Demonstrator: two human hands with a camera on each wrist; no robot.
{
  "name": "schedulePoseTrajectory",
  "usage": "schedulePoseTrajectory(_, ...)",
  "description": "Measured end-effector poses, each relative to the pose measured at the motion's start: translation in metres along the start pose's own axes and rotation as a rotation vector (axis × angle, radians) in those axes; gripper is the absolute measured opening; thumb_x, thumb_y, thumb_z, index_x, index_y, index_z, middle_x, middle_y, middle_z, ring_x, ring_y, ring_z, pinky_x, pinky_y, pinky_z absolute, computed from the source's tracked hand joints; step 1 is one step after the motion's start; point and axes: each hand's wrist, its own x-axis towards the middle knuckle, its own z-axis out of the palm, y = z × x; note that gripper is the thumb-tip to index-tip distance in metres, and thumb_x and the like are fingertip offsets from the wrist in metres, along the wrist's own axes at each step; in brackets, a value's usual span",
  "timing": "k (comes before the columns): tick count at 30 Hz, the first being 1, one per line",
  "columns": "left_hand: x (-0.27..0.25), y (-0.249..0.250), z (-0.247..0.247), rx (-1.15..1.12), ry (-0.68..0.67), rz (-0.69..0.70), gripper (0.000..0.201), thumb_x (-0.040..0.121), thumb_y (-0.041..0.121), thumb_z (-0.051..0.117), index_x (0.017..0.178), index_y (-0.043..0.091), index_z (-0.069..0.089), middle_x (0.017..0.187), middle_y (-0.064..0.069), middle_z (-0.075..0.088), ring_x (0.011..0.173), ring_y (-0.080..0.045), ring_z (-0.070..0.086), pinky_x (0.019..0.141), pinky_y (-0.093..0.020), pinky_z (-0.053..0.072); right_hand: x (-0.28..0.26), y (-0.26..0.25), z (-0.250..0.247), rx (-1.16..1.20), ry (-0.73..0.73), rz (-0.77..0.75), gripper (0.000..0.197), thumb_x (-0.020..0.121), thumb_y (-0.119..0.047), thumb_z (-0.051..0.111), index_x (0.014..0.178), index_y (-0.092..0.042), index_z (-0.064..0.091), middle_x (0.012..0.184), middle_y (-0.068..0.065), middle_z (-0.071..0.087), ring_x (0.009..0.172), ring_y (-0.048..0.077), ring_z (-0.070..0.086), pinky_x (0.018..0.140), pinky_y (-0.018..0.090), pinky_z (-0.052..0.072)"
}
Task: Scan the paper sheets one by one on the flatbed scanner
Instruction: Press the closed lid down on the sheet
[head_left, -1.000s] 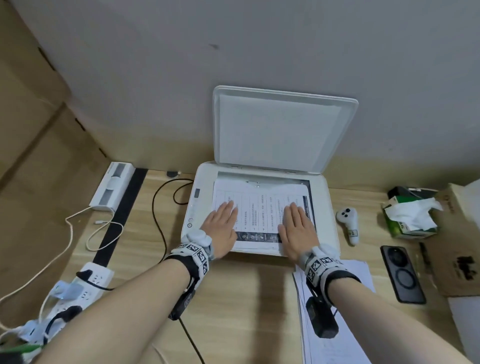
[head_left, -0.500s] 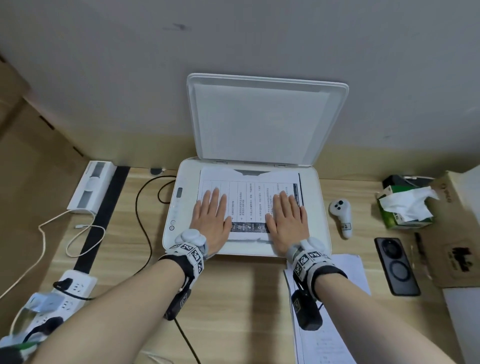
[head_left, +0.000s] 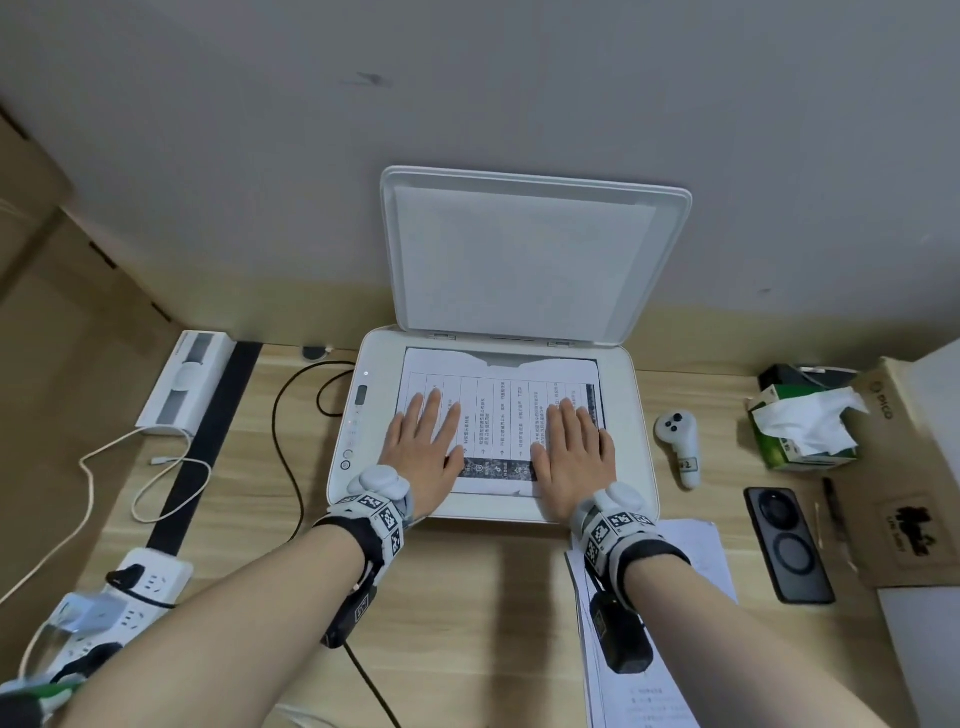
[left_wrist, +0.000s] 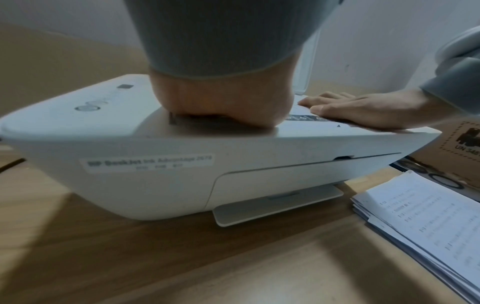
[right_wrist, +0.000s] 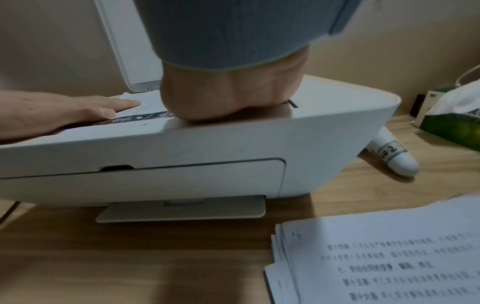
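On the scanner glass, left hand and right hand press flat-fingered on a sheet

A light wood-grain desk is set against a wall. Toward the back, near the middle, a white flatbed scanner is placed. A stack of printed paper sheets is laid just in front of its right corner. To its right, a white controller, a green tissue box, a black phone and a cardboard box are arranged. To the left, a black cable, a white cable, a white device on a black strip, and a power strip are found.
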Motion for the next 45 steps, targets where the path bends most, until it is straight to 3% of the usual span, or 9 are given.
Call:
schedulePoseTrajectory(7,0.030,-0.010,-0.071,-0.100,-0.094,0.007,0.049,0.091,0.044,0.045,0.134,0.020,0.044,0.143,-0.010,0.034,0.124,-0.029,0.038,0.094,-0.041,0.041,0.033,-0.013,-0.055,-0.032,-0.063,0.040,0.053,0.088,-0.058,0.038,0.121,-0.016,0.043,0.126,0.005,0.045,0.112,0.024,0.041,0.092,0.043,0.039)
schedulePoseTrajectory(12,0.091,-0.035,-0.192,-0.620,0.330,-0.405,0.049,0.087,0.025,0.061,0.122,-0.003,0.041,0.130,-0.023,0.039,0.119,-0.040,0.043,0.098,-0.045,0.038,0.089,-0.047,-0.150,0.167,0.285,0.009,0.056,0.093,-0.048,0.048,0.133,-0.011,0.047,0.130,0.007,0.050,0.121,0.028,0.041,0.098,0.041,0.040)
schedulePoseTrajectory(18,0.104,-0.045,-0.259,-0.922,0.317,-0.383,0.048,0.081,0.024,0.065,0.124,0.010,0.048,0.117,-0.012,0.059,0.108,-0.031,0.058,0.088,-0.037,0.046,0.121,-0.071,-0.242,0.067,0.579,-0.193,0.059,0.085,-0.034,0.062,0.136,-0.008,0.047,0.131,0.011,0.049,0.117,0.032,0.043,0.101,0.040,0.039)
schedulePoseTrajectory(22,0.082,-0.045,-0.250,-0.832,0.342,-0.307,0.019,0.077,0.018,0.068,0.094,0.017,0.059,0.089,-0.003,0.063,0.084,-0.025,0.060,0.070,-0.029,0.044,0.117,-0.064,-0.245,-0.060,0.435,-0.219,0.069,0.085,-0.045,0.063,0.141,-0.009,0.044,0.142,0.013,0.048,0.133,0.034,0.040,0.116,0.042,0.028)
schedulePoseTrajectory(25,0.060,-0.054,-0.239,-0.784,0.201,-0.165,0.019,0.073,0.005,0.072,0.070,0.020,0.062,0.072,-0.001,0.062,0.072,-0.020,0.057,0.064,-0.026,0.042,0.095,-0.066,-0.234,-0.165,0.179,-0.194,0.045,0.084,-0.065,0.055,0.093,-0.022,0.065,0.090,0.003,0.068,0.095,0.030,0.063,0.098,0.038,0.044)
schedulePoseTrajectory(28,0.037,-0.059,-0.232,-0.744,-0.037,0.029,0.018,0.078,0.000,0.070,0.088,0.015,0.073,0.085,-0.002,0.068,0.077,-0.014,0.059,0.066,-0.019,0.045,0.076,-0.071,-0.229,-0.249,0.006,-0.148,0.052,0.081,-0.069,0.057,0.080,-0.017,0.066,0.076,0.000,0.064,0.075,0.026,0.063,0.067,0.029,0.048)
schedulePoseTrajectory(37,-0.007,-0.039,-0.174,-0.264,-0.298,0.153,0.061,0.088,0.033,0.062,0.143,0.016,0.045,0.140,0.001,0.047,0.134,-0.021,0.042,0.105,-0.030,0.034,0.016,-0.069,-0.163,-0.188,-0.213,-0.285,0.038,0.089,-0.060,0.050,0.083,-0.023,0.051,0.087,0.001,0.060,0.076,0.022,0.056,0.067,0.034,0.047)
schedulePoseTrajectory(42,-0.027,-0.043,-0.115,-0.083,-0.267,0.232,0.092,0.090,0.056,0.058,0.157,0.016,0.010,0.165,-0.005,0.005,0.151,-0.021,0.008,0.122,-0.037,0.013,-0.011,-0.054,-0.103,-0.068,-0.172,-0.346,0.084,0.082,-0.068,0.058,0.145,-0.017,0.035,0.151,0.000,0.039,0.133,0.023,0.042,0.106,0.040,0.042)
schedulePoseTrajectory(45,-0.044,-0.044,-0.079,-0.106,-0.246,0.249,0.096,0.090,0.062,0.053,0.157,0.015,0.004,0.164,-0.006,-0.006,0.152,-0.024,-0.004,0.122,-0.037,0.006,-0.021,-0.049,-0.072,-0.025,-0.203,-0.349,0.107,0.076,-0.072,0.063,0.154,-0.014,0.019,0.162,0.002,0.018,0.148,0.024,0.021,0.118,0.040,0.027)
